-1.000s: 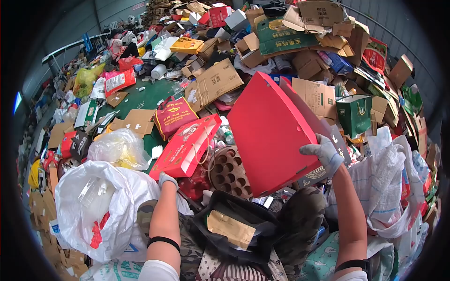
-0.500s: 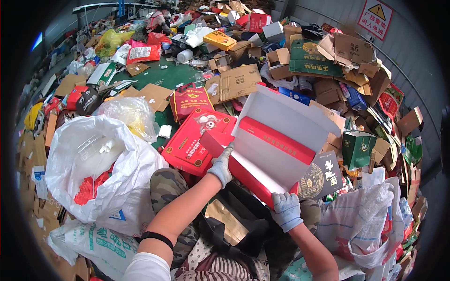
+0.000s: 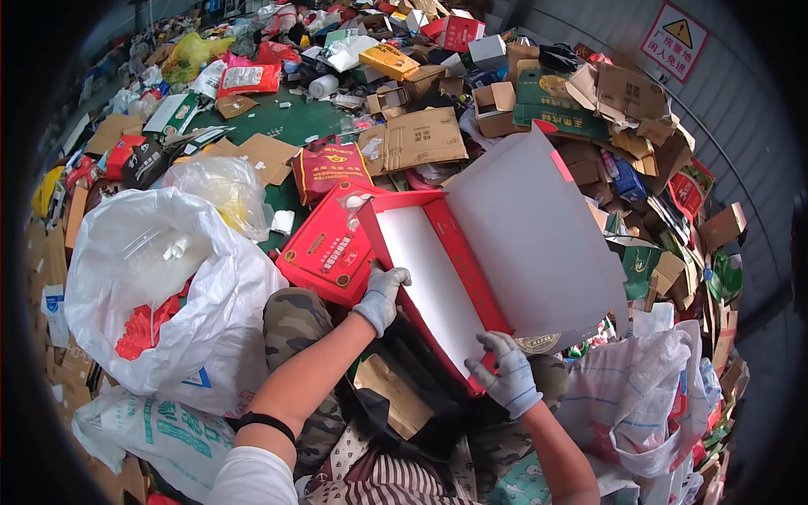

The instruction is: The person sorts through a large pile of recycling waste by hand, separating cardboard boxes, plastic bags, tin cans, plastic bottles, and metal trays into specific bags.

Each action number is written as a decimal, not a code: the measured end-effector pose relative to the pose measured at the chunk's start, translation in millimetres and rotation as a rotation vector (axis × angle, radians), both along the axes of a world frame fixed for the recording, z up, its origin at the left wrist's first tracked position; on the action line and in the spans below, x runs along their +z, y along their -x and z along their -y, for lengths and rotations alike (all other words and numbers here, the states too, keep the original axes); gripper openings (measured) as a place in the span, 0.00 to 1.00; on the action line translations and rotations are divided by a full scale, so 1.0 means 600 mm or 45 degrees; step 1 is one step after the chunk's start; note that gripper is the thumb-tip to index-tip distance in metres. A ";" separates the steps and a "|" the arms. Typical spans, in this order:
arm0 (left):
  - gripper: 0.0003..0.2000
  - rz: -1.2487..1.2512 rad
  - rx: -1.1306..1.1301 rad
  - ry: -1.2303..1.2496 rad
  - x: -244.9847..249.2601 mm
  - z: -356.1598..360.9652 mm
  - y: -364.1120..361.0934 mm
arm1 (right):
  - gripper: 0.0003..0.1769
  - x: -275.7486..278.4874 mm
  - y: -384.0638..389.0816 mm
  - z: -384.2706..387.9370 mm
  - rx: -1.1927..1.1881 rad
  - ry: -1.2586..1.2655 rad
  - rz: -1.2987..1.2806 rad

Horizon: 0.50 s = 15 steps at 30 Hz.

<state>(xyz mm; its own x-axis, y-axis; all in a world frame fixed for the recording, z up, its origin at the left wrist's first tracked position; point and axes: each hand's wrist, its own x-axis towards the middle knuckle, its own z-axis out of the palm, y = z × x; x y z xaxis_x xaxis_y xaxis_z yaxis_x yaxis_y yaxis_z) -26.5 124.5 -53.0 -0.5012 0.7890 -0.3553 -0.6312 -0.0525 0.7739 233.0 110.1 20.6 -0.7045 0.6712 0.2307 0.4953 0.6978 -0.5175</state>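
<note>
A red box with a white inside (image 3: pixel 438 286) lies tilted over my lap, its large white lid (image 3: pixel 539 244) opened out to the right. My left hand (image 3: pixel 383 296), in a pale work glove, grips the box's left side wall. At the near right corner is my right hand (image 3: pixel 505 370), also gloved, its fingers apart and the fingertips close to the red edge; whether they touch it is unclear. Left of the box lies a closed red box with gold print (image 3: pixel 328 244). Below them, a brown paper piece (image 3: pixel 393 396) rests in a black item between my legs.
A large white sack (image 3: pixel 227 311) holding plastic and red pieces stands at the left. Another white sack (image 3: pixel 623 396) is at the right. Beyond are a red bag (image 3: pixel 330 171), flattened cardboard (image 3: pixel 421 139) and heaped waste. A person (image 3: pixel 284 18) is partly visible far back.
The lid has swung further open to the right and the white inside shows more. My right hand has loosened from the box edge, fingers now spread. The view has shifted slightly.
</note>
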 end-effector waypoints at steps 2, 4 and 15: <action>0.32 0.030 -0.047 -0.052 0.051 0.026 -0.002 | 0.27 0.021 -0.003 -0.055 -0.131 -0.348 -0.068; 0.33 0.063 -0.017 -0.132 0.065 0.035 0.003 | 0.33 0.051 -0.013 -0.115 -0.347 -0.538 0.103; 0.23 0.027 -0.525 -0.429 0.076 0.056 -0.010 | 0.36 0.229 -0.045 -0.309 -0.706 -0.946 0.564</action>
